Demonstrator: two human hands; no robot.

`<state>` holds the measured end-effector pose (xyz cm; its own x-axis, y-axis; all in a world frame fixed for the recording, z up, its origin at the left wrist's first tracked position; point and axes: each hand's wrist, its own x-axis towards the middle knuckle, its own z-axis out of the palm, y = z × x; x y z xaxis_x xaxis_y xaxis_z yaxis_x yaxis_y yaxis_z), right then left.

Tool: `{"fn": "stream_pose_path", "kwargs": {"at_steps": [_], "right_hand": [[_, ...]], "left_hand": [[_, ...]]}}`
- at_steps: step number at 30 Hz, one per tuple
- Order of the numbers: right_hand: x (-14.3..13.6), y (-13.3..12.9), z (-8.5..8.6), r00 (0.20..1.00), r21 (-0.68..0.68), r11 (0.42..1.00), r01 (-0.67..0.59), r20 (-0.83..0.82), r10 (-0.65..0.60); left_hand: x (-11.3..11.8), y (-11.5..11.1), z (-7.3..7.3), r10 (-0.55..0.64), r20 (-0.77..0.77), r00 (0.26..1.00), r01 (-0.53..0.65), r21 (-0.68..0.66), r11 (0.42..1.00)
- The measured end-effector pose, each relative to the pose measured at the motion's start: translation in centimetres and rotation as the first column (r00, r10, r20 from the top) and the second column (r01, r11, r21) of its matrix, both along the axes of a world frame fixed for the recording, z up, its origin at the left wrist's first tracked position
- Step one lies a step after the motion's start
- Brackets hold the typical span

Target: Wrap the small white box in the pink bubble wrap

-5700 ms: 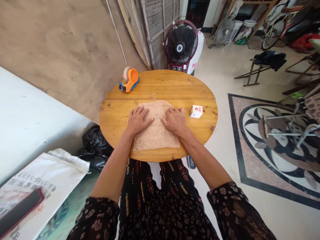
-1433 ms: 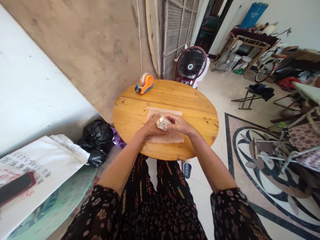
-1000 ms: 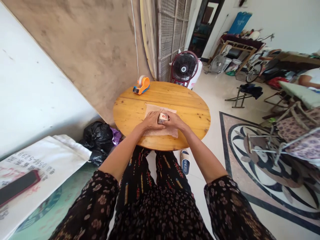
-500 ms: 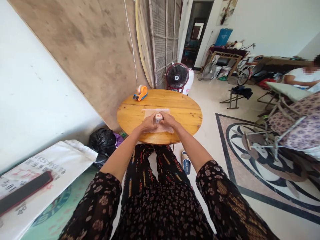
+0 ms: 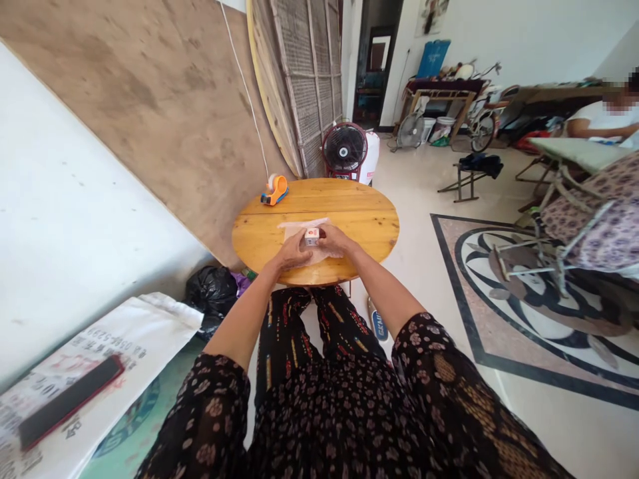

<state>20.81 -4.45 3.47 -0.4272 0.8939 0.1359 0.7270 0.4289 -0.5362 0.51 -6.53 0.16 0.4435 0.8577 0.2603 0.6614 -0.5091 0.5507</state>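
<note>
A small white box with red print [image 5: 312, 234] is held between my two hands, over a sheet of clear bubble wrap [image 5: 315, 257] on the round wooden table [image 5: 369, 213]. My left hand [image 5: 293, 251] is curled against the box's left side, thumb towards the front. On the opposite side, my right hand [image 5: 333, 240] grips the box, with its fingers bent behind and its thumb in front. Parts of the wrap are hidden under both hands. An orange tape dispenser [image 5: 275, 190] with a roll of tape stands near the table's back left edge.
Behind the table is a fan [image 5: 344, 148]. A black plastic bag [image 5: 212, 293] lies on the floor at left, near a white printed sack [image 5: 154, 326]. Far right, a person [image 5: 606, 116] sits at another table; a folding stool [image 5: 469, 179] stands nearer.
My view has shifted slightly. The box has tilted a little in my hands, and the wrap's right side now looks drawn in near my right hand.
</note>
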Motion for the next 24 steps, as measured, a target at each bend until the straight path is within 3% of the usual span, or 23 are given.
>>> {"fn": "stream_pose_path", "kwargs": {"at_steps": [10, 15, 18, 24], "right_hand": [[0.3, -2.4, -0.8, 0.999, 0.033, 0.999, -0.034, 0.031, 0.033], [0.3, -2.7, -0.7, 0.999, 0.034, 0.999, -0.008, 0.047, 0.006], [0.4, -2.7, -0.5, 0.999, 0.034, 0.999, -0.010, 0.050, 0.008], [0.4, -2.5, -1.0, 0.999, 0.024, 1.000, -0.010, 0.033, 0.009]], "left_hand": [[-1.1, -2.0, -0.4, -0.044, 0.004, 0.999, 0.044, -0.038, 0.998], [-0.1, -2.2, -0.1, 0.107, 0.214, 0.971, -0.083, -0.118, 0.990], [0.5, -2.7, 0.1, 0.103, 0.332, 0.938, -0.052, -0.160, 0.986], [0.5, -2.7, 0.1, 0.067, 0.428, 0.901, 0.023, -0.203, 0.979]]}}
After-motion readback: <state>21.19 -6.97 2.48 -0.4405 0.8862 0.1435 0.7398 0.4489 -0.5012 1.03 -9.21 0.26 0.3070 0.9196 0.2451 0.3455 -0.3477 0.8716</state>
